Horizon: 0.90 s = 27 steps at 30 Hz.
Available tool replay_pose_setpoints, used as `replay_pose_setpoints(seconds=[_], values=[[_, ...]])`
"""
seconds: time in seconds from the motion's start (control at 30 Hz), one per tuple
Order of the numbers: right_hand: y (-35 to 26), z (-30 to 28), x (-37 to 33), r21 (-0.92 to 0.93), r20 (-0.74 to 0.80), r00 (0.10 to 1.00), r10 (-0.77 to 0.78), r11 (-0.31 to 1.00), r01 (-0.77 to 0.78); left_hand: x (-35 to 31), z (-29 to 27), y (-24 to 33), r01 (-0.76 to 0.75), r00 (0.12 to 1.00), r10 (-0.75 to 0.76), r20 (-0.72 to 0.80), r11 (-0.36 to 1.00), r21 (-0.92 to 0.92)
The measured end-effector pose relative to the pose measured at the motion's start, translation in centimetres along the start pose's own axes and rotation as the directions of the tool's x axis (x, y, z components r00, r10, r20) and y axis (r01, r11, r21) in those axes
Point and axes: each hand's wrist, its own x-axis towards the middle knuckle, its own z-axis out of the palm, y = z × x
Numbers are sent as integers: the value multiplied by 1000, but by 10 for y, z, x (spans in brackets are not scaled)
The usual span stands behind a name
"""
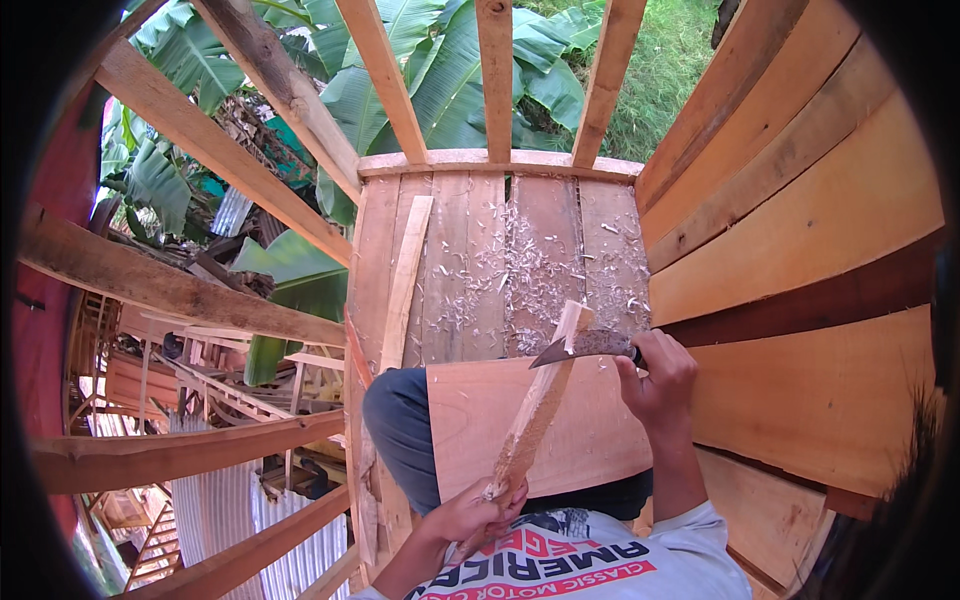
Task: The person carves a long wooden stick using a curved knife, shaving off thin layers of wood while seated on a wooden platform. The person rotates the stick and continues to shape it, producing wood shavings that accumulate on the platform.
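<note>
My left hand [478,515] is wrapped round the lower end of a rough length of wood [535,415], which slants up and away from me. In my right hand [660,370] is the handle of a knife [585,346] with a broad, dark, pointed blade. The blade lies across the wood near its far end, its tip pointing left. Beneath them a flat wooden board [455,420] rests over my lap. Most of the knife's handle is hidden by my fingers.
Pale shavings [530,250] are strewn over the plank floor [390,220]. A loose wooden strip [408,280] lies at the left. Spaced wooden bars [180,290] run along the left and far sides, and a plank wall [800,230] rises at the right. Banana leaves [440,90] hang beyond.
</note>
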Motion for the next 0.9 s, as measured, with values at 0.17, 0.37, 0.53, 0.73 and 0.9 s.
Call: replay_pose_setpoints(seconds=[0.17,0.37,0.53,0.73,0.9], values=[[2,6,4,22,-36,999,-32,999,33,-2,1,1,-19,999,20,-26,999,36],[1,2,1,42,28,1000,-7,999,6,-2,1,-2,2,999,-2,-45,1000,11],[-3,-20,8,212,345,919,192,938,-275,4,-7,3,22,999,-20,46,999,-39],[19,-28,2,369,758,628,176,678,-636,9,-8,0,41,997,-43,67,999,31],[11,-13,-12,360,342,922,180,882,-305,13,0,5,68,996,-69,48,998,10]])
